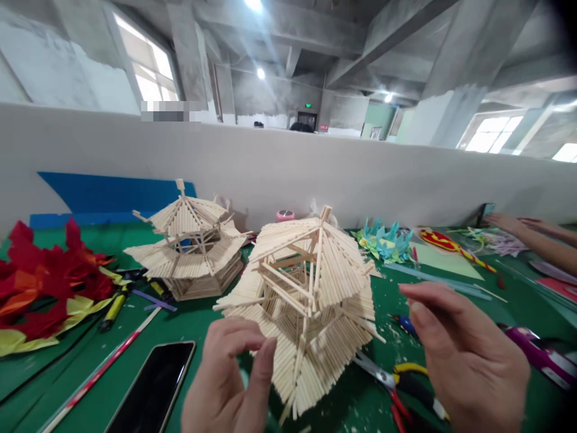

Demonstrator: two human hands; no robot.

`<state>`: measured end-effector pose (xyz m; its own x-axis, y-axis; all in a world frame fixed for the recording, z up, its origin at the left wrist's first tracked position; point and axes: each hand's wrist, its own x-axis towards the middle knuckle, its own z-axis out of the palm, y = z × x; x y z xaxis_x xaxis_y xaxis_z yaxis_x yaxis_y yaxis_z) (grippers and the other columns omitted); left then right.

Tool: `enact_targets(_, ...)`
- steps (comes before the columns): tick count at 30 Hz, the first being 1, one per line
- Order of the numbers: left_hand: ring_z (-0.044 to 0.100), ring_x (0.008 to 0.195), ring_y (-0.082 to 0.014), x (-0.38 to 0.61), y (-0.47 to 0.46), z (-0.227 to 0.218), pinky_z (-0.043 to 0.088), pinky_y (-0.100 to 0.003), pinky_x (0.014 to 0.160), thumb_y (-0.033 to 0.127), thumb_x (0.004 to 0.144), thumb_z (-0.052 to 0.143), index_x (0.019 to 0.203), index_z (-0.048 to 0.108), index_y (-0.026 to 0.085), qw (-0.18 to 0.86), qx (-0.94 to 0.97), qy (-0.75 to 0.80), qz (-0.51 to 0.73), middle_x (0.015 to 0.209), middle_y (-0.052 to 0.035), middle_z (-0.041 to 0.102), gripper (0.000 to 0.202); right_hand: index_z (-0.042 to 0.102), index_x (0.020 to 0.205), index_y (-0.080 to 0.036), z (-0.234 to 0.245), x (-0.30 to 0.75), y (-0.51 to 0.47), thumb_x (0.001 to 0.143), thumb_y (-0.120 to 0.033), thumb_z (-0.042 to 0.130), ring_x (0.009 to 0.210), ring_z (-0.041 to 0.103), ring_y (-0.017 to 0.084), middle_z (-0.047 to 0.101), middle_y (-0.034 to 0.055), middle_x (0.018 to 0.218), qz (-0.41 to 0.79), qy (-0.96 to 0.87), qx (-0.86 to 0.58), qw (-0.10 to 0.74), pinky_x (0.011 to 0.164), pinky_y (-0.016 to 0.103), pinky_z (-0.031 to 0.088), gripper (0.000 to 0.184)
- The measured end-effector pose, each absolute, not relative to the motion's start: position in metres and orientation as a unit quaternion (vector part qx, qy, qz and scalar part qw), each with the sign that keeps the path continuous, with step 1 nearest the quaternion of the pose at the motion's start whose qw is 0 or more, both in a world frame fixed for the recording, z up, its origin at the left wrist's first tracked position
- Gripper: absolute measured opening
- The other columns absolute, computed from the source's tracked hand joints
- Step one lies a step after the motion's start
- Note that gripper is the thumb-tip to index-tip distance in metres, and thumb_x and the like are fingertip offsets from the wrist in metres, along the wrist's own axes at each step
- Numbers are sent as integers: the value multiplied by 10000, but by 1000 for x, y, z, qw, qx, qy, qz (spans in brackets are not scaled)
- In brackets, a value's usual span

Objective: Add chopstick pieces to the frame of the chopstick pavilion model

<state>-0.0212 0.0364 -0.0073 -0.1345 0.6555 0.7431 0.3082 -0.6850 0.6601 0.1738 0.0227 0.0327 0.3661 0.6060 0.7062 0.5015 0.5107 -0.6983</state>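
Observation:
A two-tier pavilion model built of thin wooden sticks [311,300] stands on the green table [189,325], tilted toward me. My left hand [229,379] is at its lower left edge, thumb and fingers pinched together close to the lower roof; what they hold is too small to make out. My right hand [464,355] hovers just right of the model, fingers slightly curled and apart, holding nothing. A second, finished stick pavilion [193,252] stands behind to the left.
A black phone [153,391] and a red-white stick [99,373] lie at front left. Red and yellow paper leaves [40,288] lie far left. Pliers and scissors [401,385] lie under my right hand. Another person's forearms [536,234] rest at far right beside paper crafts [383,240].

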Motion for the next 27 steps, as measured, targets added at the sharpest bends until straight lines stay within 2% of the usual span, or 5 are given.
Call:
enact_targets(7, 431, 582, -121, -31, -8, -42, 362, -247, 481, 65, 826, 428, 798, 470, 221, 199, 598, 415, 656, 570, 46, 389, 164, 633, 818, -234, -34, 201, -7, 767, -221, 557, 592, 522, 135, 575, 3, 736, 38, -544, -583, 603, 496, 250, 392, 92)
enact_targets(12, 391, 490, -106, -42, -29, -78, 371, -220, 447, 85, 847, 364, 706, 375, 231, 173, 695, 492, 496, 554, 61, 333, 203, 598, 886, -215, -84, 207, -26, 785, -248, 535, 637, 580, 153, 625, 25, 793, 134, -603, -623, 479, 475, 223, 441, 123)
enact_targets(17, 439, 503, -127, -37, -32, -106, 388, -239, 485, 116, 806, 445, 607, 390, 217, 126, 783, 496, 353, 557, 34, 439, 230, 587, 889, -194, -107, 182, -34, 809, -245, 497, 603, 563, 151, 588, 27, 702, 239, -660, -583, 410, 534, 242, 465, 132)
enact_targets(22, 542, 634, -179, -19, -23, -117, 420, -286, 567, 106, 785, 453, 830, 565, 187, 75, 857, 452, 234, 697, -32, 601, 145, 573, 893, -173, -112, 170, -35, 843, -246, 439, 633, 547, 152, 547, 32, 710, 274, -656, -579, 397, 576, 255, 451, 160)
enact_targets(27, 558, 684, -208, -12, -12, -119, 382, -327, 613, 46, 755, 471, 757, 624, 177, -5, 867, 474, 156, 723, -43, 641, 201, 569, 870, -184, -121, 171, -39, 842, -250, 444, 611, 532, 139, 538, 28, 705, 286, -649, -577, 405, 551, 230, 436, 144)
